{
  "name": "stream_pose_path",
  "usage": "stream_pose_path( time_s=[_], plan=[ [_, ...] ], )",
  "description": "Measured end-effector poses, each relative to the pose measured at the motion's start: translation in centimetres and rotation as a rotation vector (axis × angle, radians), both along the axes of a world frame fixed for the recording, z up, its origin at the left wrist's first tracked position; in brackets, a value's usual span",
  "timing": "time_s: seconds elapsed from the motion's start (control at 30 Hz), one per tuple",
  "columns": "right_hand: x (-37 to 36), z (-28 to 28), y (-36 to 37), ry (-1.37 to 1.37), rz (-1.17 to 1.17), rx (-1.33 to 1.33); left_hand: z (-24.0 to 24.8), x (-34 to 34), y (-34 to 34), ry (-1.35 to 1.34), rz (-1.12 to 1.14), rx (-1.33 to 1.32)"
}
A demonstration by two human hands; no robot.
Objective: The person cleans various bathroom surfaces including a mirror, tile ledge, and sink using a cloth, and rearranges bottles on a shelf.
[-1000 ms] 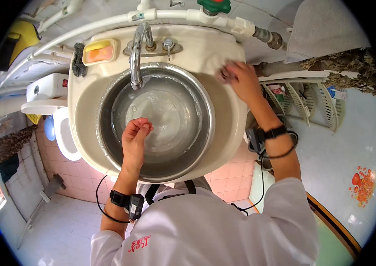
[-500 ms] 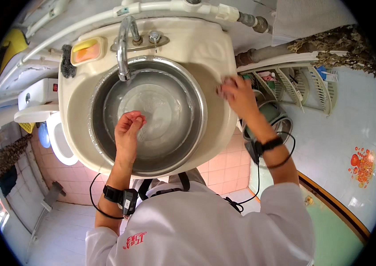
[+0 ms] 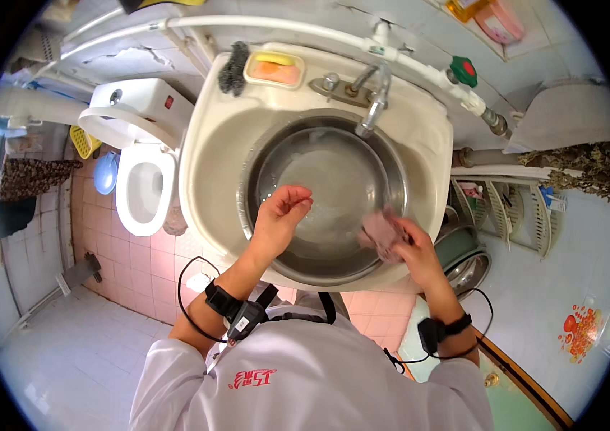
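Note:
A steel bowl (image 3: 391,172) with shallow water sits in a cream washbasin (image 3: 211,151). My left hand (image 3: 280,215) hovers over the bowl's near left side, fingers curled loosely together, holding nothing that I can see. My right hand (image 3: 409,241) is at the bowl's near right rim, closed on a small pinkish cloth (image 3: 380,231) that hangs over the water. The chrome tap (image 3: 373,108) stands at the far edge, its spout above the bowl.
A soap dish with orange soap (image 3: 274,68) and a dark scrubber (image 3: 233,68) rest on the basin's back ledge. A white toilet (image 3: 140,179) stands to the left. Wire racks (image 3: 513,215) and another steel bowl (image 3: 463,262) are to the right. White pipe (image 3: 283,25) runs along the wall.
My right hand left the basin's far right rim and came down to the bowl's near right edge with the cloth. The view shifted, the left hand staying over the bowl.

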State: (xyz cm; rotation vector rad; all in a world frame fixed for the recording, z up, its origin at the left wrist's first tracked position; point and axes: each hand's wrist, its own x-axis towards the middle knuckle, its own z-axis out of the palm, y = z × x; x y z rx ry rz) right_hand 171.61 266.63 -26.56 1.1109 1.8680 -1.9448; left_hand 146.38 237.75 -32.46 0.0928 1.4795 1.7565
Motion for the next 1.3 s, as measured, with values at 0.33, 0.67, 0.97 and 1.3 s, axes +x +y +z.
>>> stream_pose_path(
  time_s=[0.33,0.67,0.97,1.3],
  plan=[
    [-41.3,-6.6,-19.2,0.336,-0.050,0.393,2.4,-9.7,-19.4,0.070,0.146,-0.042],
    [-50.7,-13.3,-37.0,0.281,0.267,0.946,-1.2,-16.9,-34.7,0.043,0.284,0.001],
    [-35.1,-10.6,-49.6,0.288,0.469,0.662,1.4,-21.1,-37.6,0.158,0.392,0.034],
    [-15.5,-9.4,-48.1,0.319,0.795,0.947,1.9,-11.4,-32.8,0.172,0.378,0.054]
  ],
)
